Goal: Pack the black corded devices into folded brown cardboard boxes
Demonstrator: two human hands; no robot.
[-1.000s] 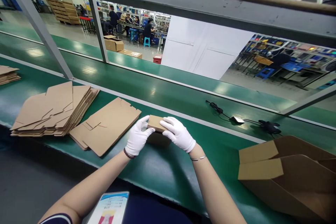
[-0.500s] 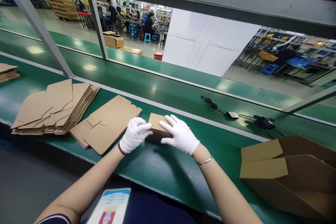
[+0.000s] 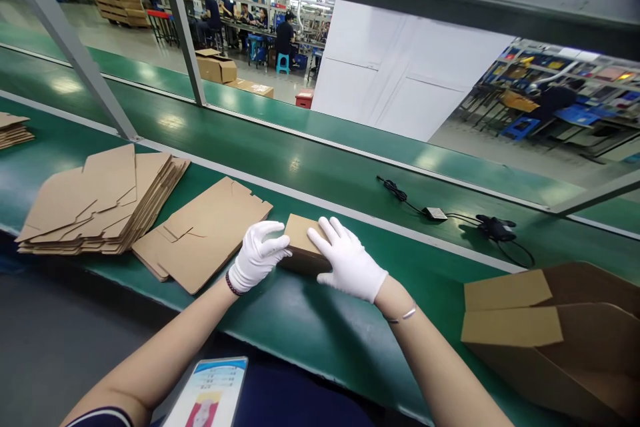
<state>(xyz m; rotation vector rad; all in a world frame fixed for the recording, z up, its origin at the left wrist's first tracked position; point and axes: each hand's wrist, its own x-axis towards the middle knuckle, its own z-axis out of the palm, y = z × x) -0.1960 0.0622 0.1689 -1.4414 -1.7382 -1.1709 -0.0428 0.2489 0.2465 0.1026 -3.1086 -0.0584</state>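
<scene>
A small brown cardboard box [image 3: 303, 232] sits on the green work surface in front of me, its top panel level and its front face in shadow. My left hand [image 3: 257, 257], in a white glove, is loosely curled at the box's left front corner, fingertips and thumb against it. With fingers stretched and spread, my gloved right hand [image 3: 347, 260] lies over the right part of the top, thumb by the front side. Its palm hides the box's right end. Just left of my hands lie flat cardboard blanks [image 3: 203, 237] with cut slots.
A thick stack of cardboard blanks [image 3: 100, 203] is farther left. At right stands a large open carton [image 3: 513, 327]. A black cable with an adapter [image 3: 490, 227] lies on the belt behind. Grey frame posts [image 3: 185, 33] rise beyond; people sit at benches in the background.
My left thumb and fingers have parted slightly at the corner. My right hand has shifted a little to the right, its thumb drawn back along the front. The view has moved slightly.
</scene>
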